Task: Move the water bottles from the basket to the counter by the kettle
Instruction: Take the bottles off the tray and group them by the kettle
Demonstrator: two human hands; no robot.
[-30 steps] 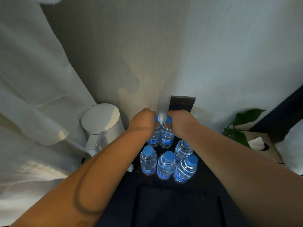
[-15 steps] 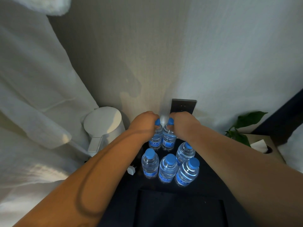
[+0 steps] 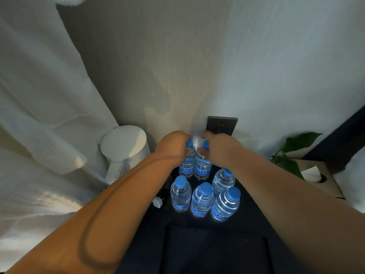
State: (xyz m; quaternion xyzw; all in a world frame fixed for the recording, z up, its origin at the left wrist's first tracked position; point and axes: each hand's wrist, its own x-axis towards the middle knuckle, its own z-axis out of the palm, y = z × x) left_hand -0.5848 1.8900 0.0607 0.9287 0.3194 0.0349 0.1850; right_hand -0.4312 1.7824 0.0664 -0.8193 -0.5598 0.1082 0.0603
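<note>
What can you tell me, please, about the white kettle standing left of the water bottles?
The white cylindrical kettle looks like matte plastic, with a flat round lid and a pale handle facing the camera. It stands upright, lid shut, on the dark counter near the wall, beside the white curtain and left of the blue-capped water bottles. The left forearm hides its lower right side.

Single camera, worn on my head. Wide lens, facing forward and down onto the worktop [image 3: 250,218], close in. Kettle [image 3: 124,147] sits left of centre; the wall [image 3: 217,66] behind the kettle fills the whole upper half of view.
</note>
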